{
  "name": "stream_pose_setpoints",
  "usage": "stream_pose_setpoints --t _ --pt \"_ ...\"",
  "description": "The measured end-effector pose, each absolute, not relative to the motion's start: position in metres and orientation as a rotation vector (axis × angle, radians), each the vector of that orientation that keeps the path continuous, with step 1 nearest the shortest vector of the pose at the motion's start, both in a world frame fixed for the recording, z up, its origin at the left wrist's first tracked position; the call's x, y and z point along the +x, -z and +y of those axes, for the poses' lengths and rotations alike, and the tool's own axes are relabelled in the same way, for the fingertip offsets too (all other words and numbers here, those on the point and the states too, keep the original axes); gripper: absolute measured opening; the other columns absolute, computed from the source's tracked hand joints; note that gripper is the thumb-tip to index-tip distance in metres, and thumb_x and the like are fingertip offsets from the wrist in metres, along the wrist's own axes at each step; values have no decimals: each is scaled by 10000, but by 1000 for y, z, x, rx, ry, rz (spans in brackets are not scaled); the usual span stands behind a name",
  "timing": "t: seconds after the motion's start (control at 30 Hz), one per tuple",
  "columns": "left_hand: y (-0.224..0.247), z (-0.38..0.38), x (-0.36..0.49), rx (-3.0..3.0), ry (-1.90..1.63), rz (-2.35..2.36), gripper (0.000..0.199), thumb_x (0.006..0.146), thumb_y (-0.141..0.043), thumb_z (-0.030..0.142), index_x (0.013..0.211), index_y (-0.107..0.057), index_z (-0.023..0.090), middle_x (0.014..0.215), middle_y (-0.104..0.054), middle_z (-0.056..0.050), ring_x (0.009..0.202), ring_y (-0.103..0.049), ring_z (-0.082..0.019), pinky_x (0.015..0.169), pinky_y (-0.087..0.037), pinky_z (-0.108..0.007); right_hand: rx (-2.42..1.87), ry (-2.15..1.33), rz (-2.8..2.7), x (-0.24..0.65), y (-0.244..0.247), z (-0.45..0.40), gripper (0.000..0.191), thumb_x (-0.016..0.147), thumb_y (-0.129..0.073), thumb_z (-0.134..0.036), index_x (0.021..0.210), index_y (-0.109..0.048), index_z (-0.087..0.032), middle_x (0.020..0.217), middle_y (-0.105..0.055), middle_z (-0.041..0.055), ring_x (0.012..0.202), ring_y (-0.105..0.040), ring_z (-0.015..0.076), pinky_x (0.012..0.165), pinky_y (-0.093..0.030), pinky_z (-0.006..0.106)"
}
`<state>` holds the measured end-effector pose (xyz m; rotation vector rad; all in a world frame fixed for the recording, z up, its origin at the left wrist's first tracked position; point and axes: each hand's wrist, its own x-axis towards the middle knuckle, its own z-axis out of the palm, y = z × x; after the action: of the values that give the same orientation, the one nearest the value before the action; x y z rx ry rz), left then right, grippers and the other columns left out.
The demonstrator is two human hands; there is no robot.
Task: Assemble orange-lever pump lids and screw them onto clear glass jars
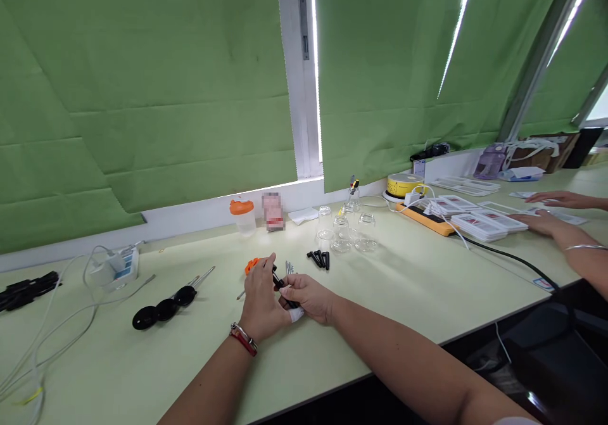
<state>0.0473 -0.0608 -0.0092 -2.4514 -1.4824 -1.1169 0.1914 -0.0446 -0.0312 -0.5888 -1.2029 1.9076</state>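
My left hand (262,298) and my right hand (311,296) meet over the near middle of the table. Between them is a small black rod-like part (278,281), partly hidden by the fingers. My right thumb and fingers pinch it, while my left fingers curl round its far side. White wrapping covers my left thumb tip. Just beyond lie some thin metal pieces (289,267) and an orange plastic piece (251,265), half behind my left hand. Several short black parts (319,260) lie to the right. Left of my hands are screwdrivers with round black handles (165,310).
Upturned glasses (365,232) stand behind the black parts, near an orange-lidded cup (243,216). White cables and a power strip (124,265) lie left. Rightward are an orange-black power strip (422,218), stacked white frames (479,223) and another person's hands (546,222).
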Motion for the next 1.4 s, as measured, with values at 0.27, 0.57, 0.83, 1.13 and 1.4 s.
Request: stream_pose_setpoints --t 0.27,0.57,0.83,1.13,1.4 --pt "7 -63 46 -2409 1091 -1390 1009 507 -696 374 1410 -277 211 1279 -421 -145 1200 -389 -391 1006 -294 -556 -553 -1970 -1203 193 35 -42 386 672 -770 -394 906 -592 -144 672 -638 12 627 -582 119 663 -416 271" --pt "10 -63 47 -2489 1064 -1381 1011 508 -697 367 1406 -263 206 1299 -427 -158 1241 -382 -396 1022 -279 -573 -559 -2049 -1210 195 37 -38 425 653 -778 -424 908 -618 -125 674 -659 38 622 -600 136 658 -413 285" --pt "-4 -65 40 -2603 1158 -1490 1034 489 -741 367 1402 -281 214 1215 -525 -131 1104 -511 -362 944 -391 -550 -615 -1952 -1391 201 28 -36 485 665 -732 -523 907 -605 -123 716 -665 52 602 -597 127 584 -416 253" --pt "-16 -56 18 -2955 1753 -1763 850 636 -644 399 1370 -252 224 1085 -601 -101 947 -593 -238 866 -462 -421 -1300 -863 -1681 231 39 4 154 806 -533 -259 826 -651 -163 782 -643 54 665 -560 151 625 -415 284" --pt "-35 -71 22 -3226 2341 -2025 691 771 -351 611 1346 -299 230 960 -668 -125 752 -659 -259 596 -455 -352 -1399 -575 -1978 220 41 3 197 780 -568 -184 881 -736 -209 984 -634 84 877 -580 210 741 -367 306"
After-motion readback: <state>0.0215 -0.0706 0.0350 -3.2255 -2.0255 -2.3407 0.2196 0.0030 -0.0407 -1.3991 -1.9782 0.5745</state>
